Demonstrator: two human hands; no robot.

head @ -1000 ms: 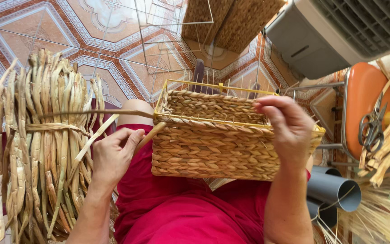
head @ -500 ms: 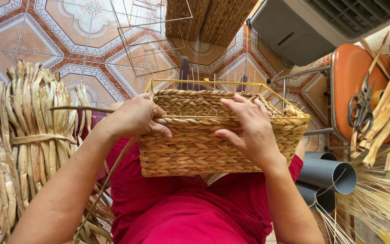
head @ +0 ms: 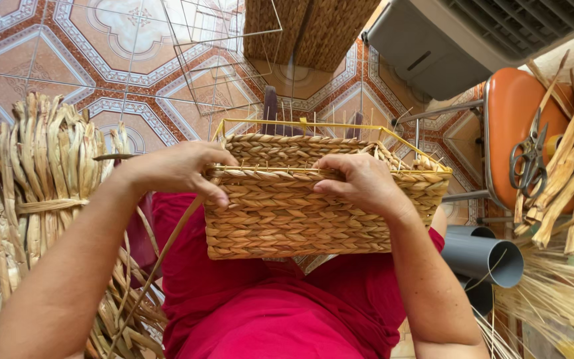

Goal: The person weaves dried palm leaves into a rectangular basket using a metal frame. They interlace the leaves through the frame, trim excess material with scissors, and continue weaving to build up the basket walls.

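At your far left stood a bundle of dried rush (head: 31,179), tied round its middle with a strand and leaning beside your left forearm. Behind it the tiled floor (head: 68,60) spread out in orange, white and grey patterns, with a bare wire frame (head: 224,56) standing on it further back. Your left hand (head: 181,171) lay curled over the near left rim of the woven basket (head: 300,213), fingers closed on the braid there, and a loose rush strand (head: 161,259) trailed down from it past your red clothing. The basket sat on your lap at the centre, its yellow wire frame showing above the unfinished top edge. Your right hand (head: 365,183) gripped the same near rim further right, fingers bent down over the weave, pinching it. Beyond, grey pipes (head: 486,256) lay by your right arm. At the right an orange chair (head: 519,126) carried scissors (head: 529,156) and more rush strips (head: 573,173).
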